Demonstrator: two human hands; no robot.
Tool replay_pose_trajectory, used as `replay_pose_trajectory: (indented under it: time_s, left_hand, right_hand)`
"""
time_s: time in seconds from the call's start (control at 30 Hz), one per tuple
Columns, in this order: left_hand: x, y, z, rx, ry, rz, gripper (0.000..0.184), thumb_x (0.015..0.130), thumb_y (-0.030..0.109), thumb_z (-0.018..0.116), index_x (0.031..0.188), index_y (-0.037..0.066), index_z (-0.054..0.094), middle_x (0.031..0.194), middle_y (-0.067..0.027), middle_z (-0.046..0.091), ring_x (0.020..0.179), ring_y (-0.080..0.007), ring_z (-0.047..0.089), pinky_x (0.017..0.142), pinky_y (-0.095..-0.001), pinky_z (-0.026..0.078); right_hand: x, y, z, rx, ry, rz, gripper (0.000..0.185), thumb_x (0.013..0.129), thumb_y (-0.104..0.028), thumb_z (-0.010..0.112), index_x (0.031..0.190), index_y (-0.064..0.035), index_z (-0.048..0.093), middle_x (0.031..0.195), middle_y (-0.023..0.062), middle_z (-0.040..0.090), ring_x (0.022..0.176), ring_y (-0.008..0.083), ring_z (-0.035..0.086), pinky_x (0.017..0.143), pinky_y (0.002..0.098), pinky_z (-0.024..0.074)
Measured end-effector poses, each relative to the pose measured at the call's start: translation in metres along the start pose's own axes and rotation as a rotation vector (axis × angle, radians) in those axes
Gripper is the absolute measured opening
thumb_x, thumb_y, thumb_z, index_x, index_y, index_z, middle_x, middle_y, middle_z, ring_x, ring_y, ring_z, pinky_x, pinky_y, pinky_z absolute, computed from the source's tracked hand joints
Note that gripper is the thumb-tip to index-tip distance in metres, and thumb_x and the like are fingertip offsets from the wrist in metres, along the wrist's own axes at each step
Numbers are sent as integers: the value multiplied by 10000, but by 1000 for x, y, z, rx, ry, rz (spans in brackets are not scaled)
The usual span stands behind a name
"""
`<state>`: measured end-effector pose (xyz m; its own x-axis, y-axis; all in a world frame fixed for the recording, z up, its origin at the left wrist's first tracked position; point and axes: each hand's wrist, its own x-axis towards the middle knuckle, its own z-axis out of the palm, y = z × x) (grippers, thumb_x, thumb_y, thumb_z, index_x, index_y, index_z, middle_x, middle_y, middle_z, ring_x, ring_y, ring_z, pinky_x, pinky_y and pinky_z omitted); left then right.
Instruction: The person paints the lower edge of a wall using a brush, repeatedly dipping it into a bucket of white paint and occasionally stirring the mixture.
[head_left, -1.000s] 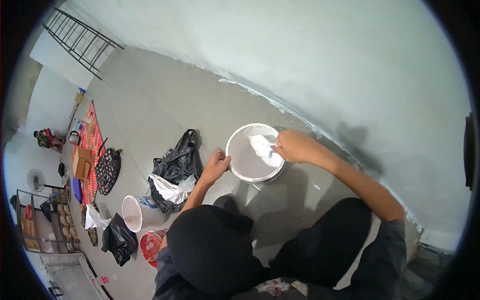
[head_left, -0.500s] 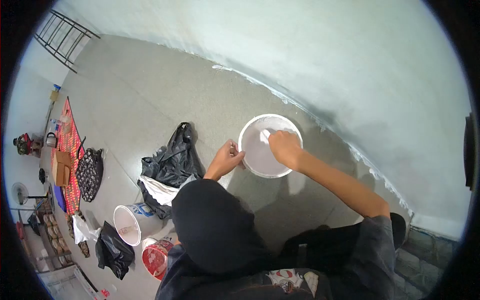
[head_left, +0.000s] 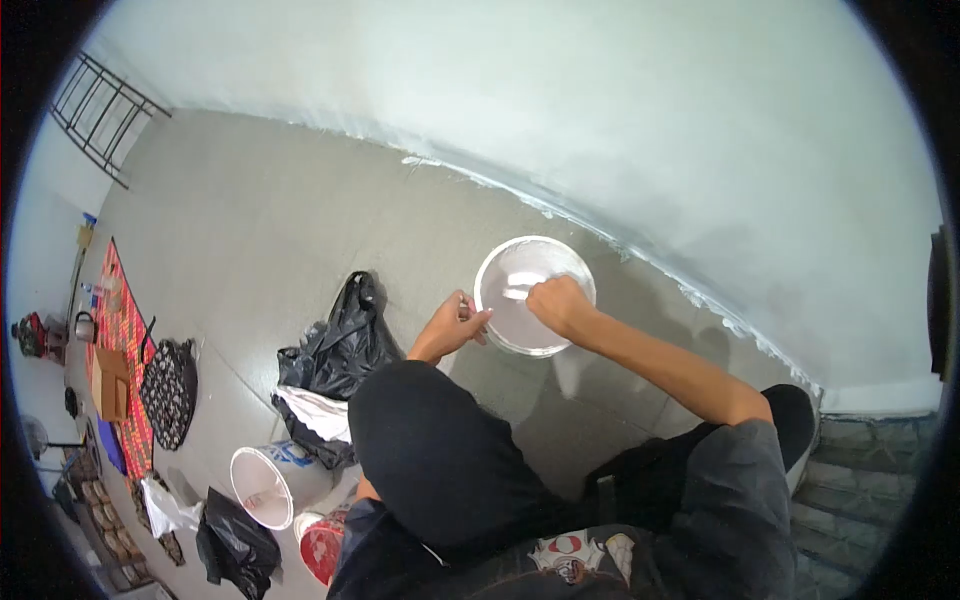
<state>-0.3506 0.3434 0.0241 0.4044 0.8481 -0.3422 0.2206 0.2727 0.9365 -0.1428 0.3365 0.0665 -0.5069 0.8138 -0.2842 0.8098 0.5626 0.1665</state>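
A white bucket (head_left: 535,350) stands on the floor in front of me, with a pale, whitish mix inside. My left hand (head_left: 450,325) is at its left side, thumb and fingers pinched on the rim. Inside the opening, my right hand (head_left: 560,305) is closed around a white-coated flat tool (head_left: 518,288). The tool's exact kind is unclear, and its grip is hidden by my fingers.
A pale wall (head_left: 640,120) with white smears along its base runs behind the bucket. On my left are a black plastic bag (head_left: 345,350), another white bucket (head_left: 265,485), a red bucket (head_left: 322,550) and a patterned mat (head_left: 118,310).
My right hand has shifted slightly left and down within the bucket, and more of the tool's flat white part shows. My left hand remains at the rim. The camera view has tilted slightly.
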Motion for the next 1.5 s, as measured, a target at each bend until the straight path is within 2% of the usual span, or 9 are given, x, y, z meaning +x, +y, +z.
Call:
replay_pose_trajectory:
  time_s: [0.4, 0.57, 0.77, 0.87, 1.0, 1.1, 1.23, 1.4, 1.5]
  left_hand:
    - [-7, -7, -7, -62, 119, 66, 210, 805, 90, 608, 866, 25, 418, 701, -142, 606, 597, -198, 621, 565, -292, 486]
    - [-10, -5, -9, -60, 98, 60, 204, 817, 87, 590, 900, 11, 420, 730, -154, 608, 622, -219, 627, 610, -318, 500]
    - [-12, 5, 17, -167, -23, 58, 191, 801, 23, 577, 853, 16, 394, 717, -148, 598, 620, -220, 642, 553, -296, 513]
    - [-15, 23, 40, -198, -28, 126, 179, 802, 11, 572, 840, 16, 397, 706, -126, 589, 596, -195, 631, 541, -279, 514]
    - [-20, 44, 71, -93, -5, 205, 187, 790, 26, 587, 808, 21, 401, 662, -96, 567, 579, -156, 605, 536, -265, 496]
    - [-21, 49, 90, 198, 9, 257, 219, 765, 58, 616, 778, 28, 399, 601, -90, 535, 565, -137, 573, 542, -273, 465]
    - [-30, 70, 113, 468, -48, 269, 217, 763, 36, 630, 753, 36, 413, 568, -62, 508, 556, -86, 499, 599, -276, 466]
    - [-27, 66, 133, 504, -100, 325, 242, 739, 80, 639, 753, 32, 403, 542, -94, 485, 527, -120, 490, 529, -275, 418]
    - [-22, 68, 134, 541, -80, 353, 231, 742, 69, 635, 757, 34, 407, 541, -86, 486, 531, -116, 493, 523, -266, 413]
  right_hand:
    - [-37, 40, -40, 183, 160, 54, 120, 758, -107, 543, 733, -26, 627, 707, 148, 637, 646, 274, 642, 565, 370, 499]
    - [-77, 89, -90, 747, -356, 172, 300, 919, -268, 451, 810, -21, 582, 671, 83, 576, 556, 146, 516, 512, 295, 424]
    - [-153, 115, -74, 1346, -549, 289, 319, 963, -304, 370, 833, -45, 503, 716, -27, 483, 547, 74, 382, 518, 242, 374]
    - [-179, 117, -59, 1377, -501, 328, 329, 956, -325, 382, 842, -39, 497, 719, 15, 491, 511, 89, 382, 482, 261, 382]
    - [-165, 100, -41, 604, -40, 17, 178, 860, -124, 499, 763, -2, 585, 691, 102, 598, 559, 204, 585, 479, 341, 456]
    - [-137, 82, -17, 214, -6, 40, 75, 807, -80, 518, 807, -9, 543, 689, 137, 591, 623, 225, 617, 521, 361, 485]
    - [-119, 74, 25, 133, 185, -50, 89, 756, -53, 552, 818, 10, 568, 700, 124, 618, 666, 221, 647, 508, 330, 496]
    - [-126, 78, 72, 165, 300, -2, 105, 740, -37, 556, 823, 16, 592, 659, 111, 616, 597, 230, 637, 503, 317, 500]
    - [-126, 69, 93, 325, 287, 29, 73, 721, -53, 576, 727, -9, 634, 742, 143, 634, 682, 260, 647, 584, 352, 529]
